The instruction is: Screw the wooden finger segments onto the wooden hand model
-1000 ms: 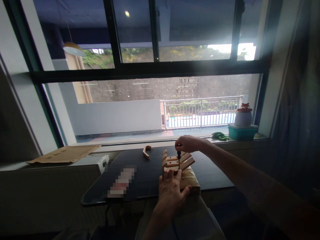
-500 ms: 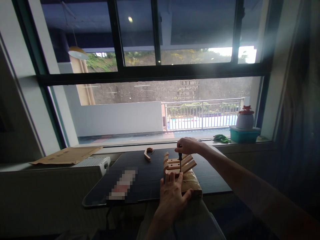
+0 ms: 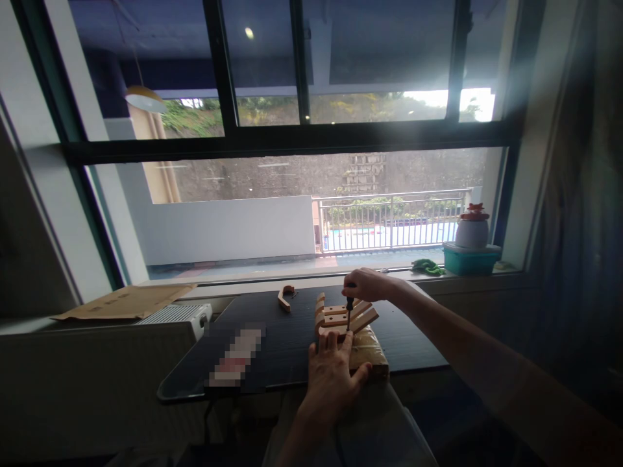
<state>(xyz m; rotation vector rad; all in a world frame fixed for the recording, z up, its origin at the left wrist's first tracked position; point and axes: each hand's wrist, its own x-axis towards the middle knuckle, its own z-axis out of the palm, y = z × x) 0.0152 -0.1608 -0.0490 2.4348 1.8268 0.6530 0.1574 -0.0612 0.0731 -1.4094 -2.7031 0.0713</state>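
Observation:
My right hand (image 3: pixel 367 285) is closed around the dark handle of a screwdriver (image 3: pixel 349 306), held upright. Its shaft points down at the nearest of several curved wooden hooks (image 3: pixel 335 319), beside my left fingertips. My left hand (image 3: pixel 333 371) lies flat with fingers spread, pressing on the near hook and the block beneath. Under the hooks is a thick, shiny tan block (image 3: pixel 372 355), apparently wrapped, at the table's front edge. The screwdriver tip and any screw under it are too small to make out. One more curved wooden hook (image 3: pixel 283 299) lies loose at the back.
The dark table (image 3: pixel 277 350) bears a blurred pale-and-red item (image 3: pixel 236 358) at left. Beyond it, a brown paper sheet (image 3: pixel 126 301) rests over a white radiator (image 3: pixel 189 318). On the windowsill are a green cloth (image 3: pixel 427 266) and a teal box (image 3: pixel 470 261) with a white jar (image 3: pixel 472 233) on top.
The whole view has shifted slightly, so things appear a little further left. Both hands keep their places on the screwdriver and the hook.

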